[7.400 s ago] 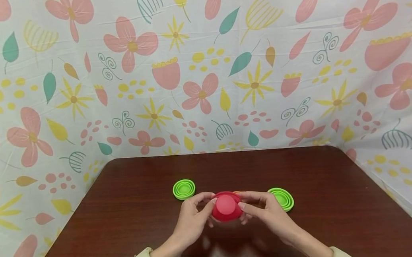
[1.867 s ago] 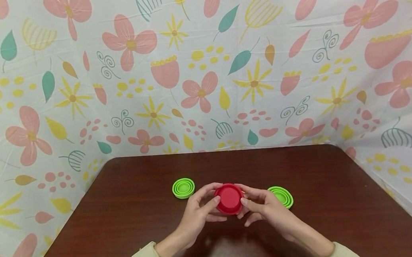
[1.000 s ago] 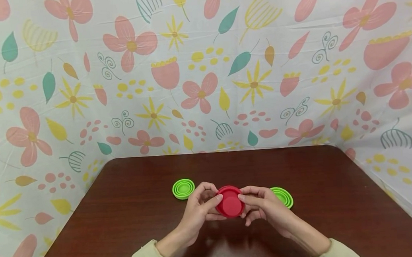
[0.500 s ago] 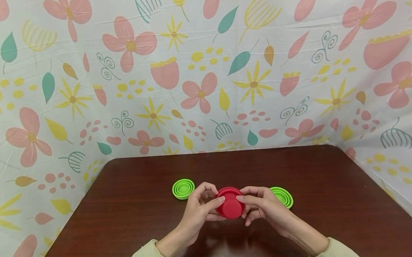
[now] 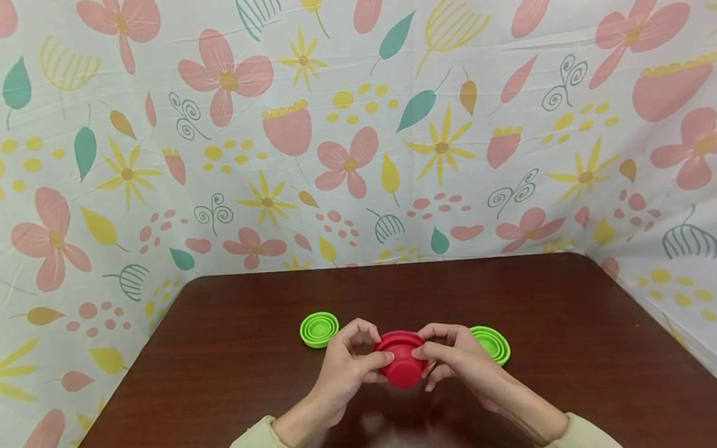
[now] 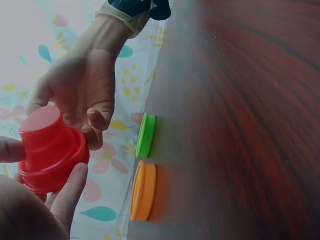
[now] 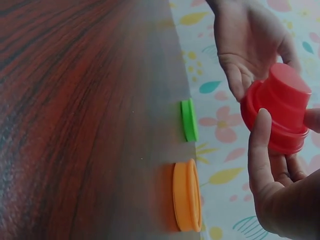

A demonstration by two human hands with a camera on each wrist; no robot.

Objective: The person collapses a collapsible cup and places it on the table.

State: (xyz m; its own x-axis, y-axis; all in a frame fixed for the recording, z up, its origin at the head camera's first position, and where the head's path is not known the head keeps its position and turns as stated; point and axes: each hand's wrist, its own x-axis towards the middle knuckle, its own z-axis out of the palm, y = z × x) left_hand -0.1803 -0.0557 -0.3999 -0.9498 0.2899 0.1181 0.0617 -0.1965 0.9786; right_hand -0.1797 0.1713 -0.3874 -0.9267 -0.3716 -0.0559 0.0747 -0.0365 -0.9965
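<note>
A red collapsible cup (image 5: pixel 403 372) is held above the table in both hands. Its stepped wall stands out from the wide rim, and the narrow flat base faces the person, tipped downward in the head view. My left hand (image 5: pixel 336 375) pinches the cup's left side, thumb on the wall and fingers around the rim. On the opposite side my right hand (image 5: pixel 471 365) grips it the same way. Both wrist views show the stepped side of the red cup (image 6: pixel 47 155) (image 7: pixel 285 105). The cup's mouth faces away and is hidden.
Flat, collapsed green cups lie on the brown table (image 5: pixel 251 384): one green cup (image 5: pixel 319 329) beyond my left hand, another green cup (image 5: pixel 493 344) partly behind my right. An orange collapsed cup (image 7: pixel 186 196) shows in the wrist views. Floral cloth (image 5: pixel 351 113) hangs around the table.
Over the last two seconds the red cup has tilted, its base turning from facing the head camera to pointing lower. Both thumbs have slid inward onto its wall. The green cups have stayed put.
</note>
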